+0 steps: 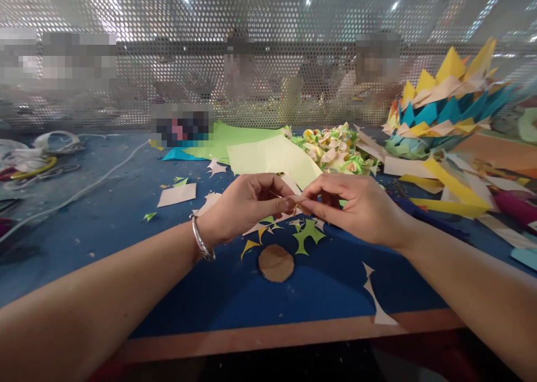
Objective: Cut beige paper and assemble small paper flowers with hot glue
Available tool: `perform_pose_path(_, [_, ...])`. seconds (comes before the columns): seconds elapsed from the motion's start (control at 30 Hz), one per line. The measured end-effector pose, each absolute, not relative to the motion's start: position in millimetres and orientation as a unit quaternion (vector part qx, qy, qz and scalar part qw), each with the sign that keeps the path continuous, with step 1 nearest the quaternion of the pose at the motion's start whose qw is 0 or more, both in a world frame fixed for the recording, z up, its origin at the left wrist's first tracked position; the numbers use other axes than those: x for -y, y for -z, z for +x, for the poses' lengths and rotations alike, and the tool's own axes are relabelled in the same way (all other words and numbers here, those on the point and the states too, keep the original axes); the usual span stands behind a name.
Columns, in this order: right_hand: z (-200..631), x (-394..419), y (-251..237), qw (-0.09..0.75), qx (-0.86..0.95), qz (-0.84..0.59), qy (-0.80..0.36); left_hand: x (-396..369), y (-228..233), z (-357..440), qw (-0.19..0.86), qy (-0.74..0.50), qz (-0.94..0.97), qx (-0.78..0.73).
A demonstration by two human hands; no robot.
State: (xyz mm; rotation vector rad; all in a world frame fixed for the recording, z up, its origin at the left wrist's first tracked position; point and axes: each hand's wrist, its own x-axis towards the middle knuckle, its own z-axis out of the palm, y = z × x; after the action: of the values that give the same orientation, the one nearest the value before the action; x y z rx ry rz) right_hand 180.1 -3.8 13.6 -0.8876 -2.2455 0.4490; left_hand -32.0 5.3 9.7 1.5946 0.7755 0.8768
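Note:
My left hand and my right hand meet fingertip to fingertip above a blue table covering. Between the pinched fingers is a tiny piece of pale paper, mostly hidden. A silver bangle circles my left wrist. Just below the hands lie green and yellow paper offcuts and a round brown cut-out. A pale yellow sheet lies right behind the hands.
A heap of small folded paper flowers sits behind the right hand. A large spiky folded-paper piece stands at the right among loose strips. A white cord and tape rolls lie at left. A perforated metal screen closes the back.

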Motion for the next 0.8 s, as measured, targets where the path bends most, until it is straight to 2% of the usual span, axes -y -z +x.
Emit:
perform_pose_path(0.17, [190,-5,-17,0.31,0.849,-0.403,-0.141,-9,-10,-34,0.527,-0.416,0.654,-0.349])
perform_pose_path(0.3, [200,-15,-20,0.241,0.845,-0.474,-0.062,-11,-9,-34,0.528,-0.424,0.642,-0.359])
perform_pose_path(0.53, [207,-19,-25,0.125,0.84,-0.525,-0.054,-14,-6,-33,0.507,-0.457,0.616,-0.393])
perform_pose_path(0.63, [214,-22,-28,0.13,0.833,-0.538,-0.028,-15,-5,-32,0.509,-0.468,0.601,-0.4])
perform_pose_path(0.8, [240,-19,-37,0.186,0.787,-0.588,-0.003,-17,-3,-33,0.515,-0.475,0.594,-0.395])
